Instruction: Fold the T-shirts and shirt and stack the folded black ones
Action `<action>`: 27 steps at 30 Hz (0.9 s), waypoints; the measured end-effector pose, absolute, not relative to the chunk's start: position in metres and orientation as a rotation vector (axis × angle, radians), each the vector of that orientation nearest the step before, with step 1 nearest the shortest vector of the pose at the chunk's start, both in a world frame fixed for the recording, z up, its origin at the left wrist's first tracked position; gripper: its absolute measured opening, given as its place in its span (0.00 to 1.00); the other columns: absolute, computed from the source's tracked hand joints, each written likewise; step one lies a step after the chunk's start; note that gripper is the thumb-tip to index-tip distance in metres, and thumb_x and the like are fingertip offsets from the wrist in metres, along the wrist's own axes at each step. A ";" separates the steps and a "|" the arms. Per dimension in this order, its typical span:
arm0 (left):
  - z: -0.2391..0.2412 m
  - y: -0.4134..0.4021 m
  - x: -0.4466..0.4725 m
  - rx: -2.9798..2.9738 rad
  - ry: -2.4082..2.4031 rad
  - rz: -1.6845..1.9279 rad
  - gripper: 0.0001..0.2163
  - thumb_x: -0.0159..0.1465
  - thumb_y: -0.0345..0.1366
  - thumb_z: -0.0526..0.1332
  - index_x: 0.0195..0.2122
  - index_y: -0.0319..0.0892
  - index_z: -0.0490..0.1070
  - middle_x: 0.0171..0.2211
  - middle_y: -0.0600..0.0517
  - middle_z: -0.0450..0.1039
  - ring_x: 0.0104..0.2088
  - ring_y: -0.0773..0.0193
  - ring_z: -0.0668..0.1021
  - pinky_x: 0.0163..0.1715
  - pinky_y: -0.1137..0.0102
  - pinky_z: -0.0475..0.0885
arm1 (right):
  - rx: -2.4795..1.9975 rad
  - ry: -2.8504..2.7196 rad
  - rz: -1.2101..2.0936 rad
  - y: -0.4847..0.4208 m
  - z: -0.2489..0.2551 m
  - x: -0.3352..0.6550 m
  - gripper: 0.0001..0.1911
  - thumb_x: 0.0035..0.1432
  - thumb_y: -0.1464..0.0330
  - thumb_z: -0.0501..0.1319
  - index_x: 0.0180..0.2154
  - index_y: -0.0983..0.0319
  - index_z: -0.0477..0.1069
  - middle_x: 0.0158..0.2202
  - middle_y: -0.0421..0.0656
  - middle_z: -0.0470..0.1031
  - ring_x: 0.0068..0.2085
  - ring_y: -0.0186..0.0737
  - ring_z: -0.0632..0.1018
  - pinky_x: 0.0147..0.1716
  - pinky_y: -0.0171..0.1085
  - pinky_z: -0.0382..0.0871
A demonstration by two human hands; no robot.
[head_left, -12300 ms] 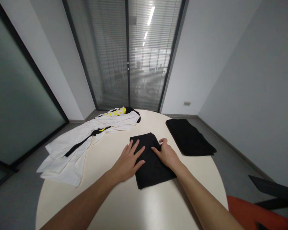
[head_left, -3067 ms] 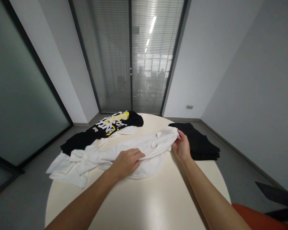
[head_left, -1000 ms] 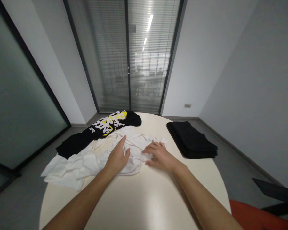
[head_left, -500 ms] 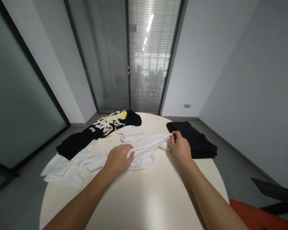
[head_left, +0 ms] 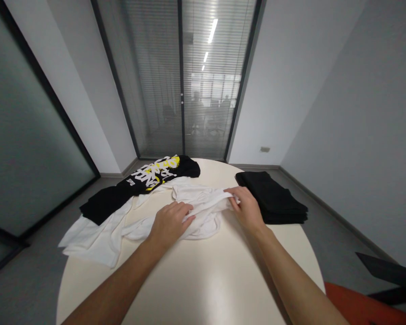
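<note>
A crumpled white T-shirt (head_left: pixel 203 219) lies spread across the far middle of the table. My right hand (head_left: pixel 246 208) pinches its right-hand edge between thumb and fingers, lifting a fold slightly. On the left side of the same shirt, my left hand (head_left: pixel 172 221) is closed on the cloth, thumb toward the right; its fingertips are partly hidden in the fabric. Beyond my left hand, a black T-shirt (head_left: pixel 111 201) with white and yellow lettering lies on top of other white cloth (head_left: pixel 94 246).
A neat stack of folded black clothes (head_left: pixel 274 198) sits at the table's right edge, close to my right hand. The round cream table (head_left: pixel 203 280) stands before a glass partition with blinds (head_left: pixel 209 113). A red chair (head_left: pixel 358 304) is at the lower right.
My right hand has moved left, toward my left hand, with the shirt's edge in its fingers. The stretched cloth between the hands has slackened. My left hand has shifted slightly to the right.
</note>
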State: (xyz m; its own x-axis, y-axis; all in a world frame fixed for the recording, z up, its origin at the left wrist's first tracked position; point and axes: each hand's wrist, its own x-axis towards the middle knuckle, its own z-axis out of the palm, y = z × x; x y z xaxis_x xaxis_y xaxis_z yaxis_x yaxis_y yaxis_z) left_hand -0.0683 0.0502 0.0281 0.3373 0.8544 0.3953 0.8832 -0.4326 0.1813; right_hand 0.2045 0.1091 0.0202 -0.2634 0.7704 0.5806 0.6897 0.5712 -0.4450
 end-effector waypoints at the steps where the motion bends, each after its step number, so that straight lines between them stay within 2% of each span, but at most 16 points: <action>1: 0.027 0.051 -0.068 -2.528 -1.646 -0.632 0.06 0.67 0.37 0.62 0.43 0.45 0.75 0.37 0.50 0.78 0.42 0.55 0.77 0.44 0.62 0.70 | -1.221 -1.894 0.122 0.112 0.020 0.212 0.15 0.67 0.67 0.53 0.46 0.58 0.77 0.46 0.50 0.76 0.48 0.49 0.74 0.47 0.45 0.69; 4: 0.021 0.054 -0.069 -2.571 -1.636 -0.576 0.12 0.65 0.41 0.64 0.48 0.44 0.74 0.45 0.47 0.77 0.48 0.51 0.75 0.49 0.58 0.68 | -1.387 -1.657 0.109 0.120 0.017 0.234 0.16 0.64 0.66 0.53 0.46 0.61 0.78 0.46 0.51 0.73 0.45 0.49 0.74 0.43 0.44 0.70; 6: 0.016 0.054 -0.069 -2.543 -1.687 -0.627 0.20 0.64 0.44 0.64 0.56 0.44 0.70 0.55 0.44 0.72 0.53 0.49 0.73 0.53 0.57 0.67 | -1.456 -1.628 0.099 0.125 0.012 0.243 0.17 0.61 0.68 0.54 0.46 0.63 0.78 0.46 0.51 0.72 0.44 0.48 0.74 0.46 0.46 0.70; 8: 0.012 0.054 -0.070 -2.512 -1.760 -0.664 0.25 0.64 0.44 0.64 0.61 0.43 0.65 0.59 0.42 0.69 0.55 0.49 0.72 0.55 0.57 0.67 | -1.433 -1.694 0.058 0.126 0.009 0.245 0.19 0.58 0.71 0.54 0.48 0.63 0.77 0.49 0.52 0.72 0.48 0.50 0.73 0.51 0.49 0.67; 11: 0.010 0.055 -0.071 -2.544 -1.774 -0.616 0.18 0.66 0.40 0.62 0.56 0.43 0.69 0.54 0.44 0.73 0.53 0.51 0.73 0.54 0.57 0.67 | -1.259 -1.889 0.000 0.122 0.012 0.235 0.23 0.54 0.76 0.54 0.49 0.60 0.76 0.53 0.50 0.72 0.55 0.52 0.70 0.57 0.52 0.62; 13: 0.010 0.057 -0.071 -2.570 -1.738 -0.602 0.12 0.67 0.37 0.60 0.50 0.44 0.73 0.50 0.45 0.75 0.51 0.52 0.74 0.53 0.59 0.68 | -1.147 -2.030 0.032 0.115 0.017 0.223 0.21 0.55 0.76 0.54 0.47 0.58 0.77 0.51 0.48 0.75 0.54 0.51 0.71 0.56 0.51 0.62; 15: 0.011 0.058 -0.071 -2.560 -1.715 -0.633 0.09 0.68 0.35 0.59 0.48 0.44 0.73 0.48 0.46 0.75 0.50 0.54 0.74 0.52 0.60 0.69 | -1.066 -2.163 0.089 0.108 0.021 0.210 0.16 0.60 0.74 0.56 0.45 0.57 0.77 0.47 0.47 0.77 0.51 0.50 0.73 0.53 0.50 0.63; 17: 0.012 0.058 -0.069 -2.527 -1.723 -0.668 0.09 0.68 0.33 0.58 0.48 0.44 0.73 0.47 0.47 0.75 0.49 0.55 0.75 0.51 0.62 0.69 | -1.019 -2.273 0.126 0.104 0.021 0.199 0.12 0.63 0.70 0.58 0.46 0.58 0.77 0.47 0.48 0.78 0.50 0.49 0.74 0.52 0.48 0.64; 21: 0.014 0.057 -0.069 -2.508 -1.795 -0.697 0.06 0.69 0.34 0.58 0.45 0.44 0.72 0.44 0.49 0.76 0.47 0.57 0.76 0.48 0.64 0.70 | -1.066 -2.367 0.148 0.107 0.010 0.192 0.16 0.65 0.67 0.60 0.53 0.58 0.74 0.47 0.48 0.77 0.50 0.48 0.74 0.50 0.47 0.65; 27: 0.012 0.055 -0.072 -2.567 -1.808 -0.658 0.14 0.65 0.42 0.63 0.50 0.43 0.71 0.49 0.47 0.75 0.50 0.53 0.75 0.49 0.62 0.70 | -1.147 -2.358 0.191 0.111 0.014 0.203 0.13 0.67 0.66 0.58 0.47 0.59 0.79 0.37 0.47 0.78 0.43 0.47 0.74 0.45 0.43 0.65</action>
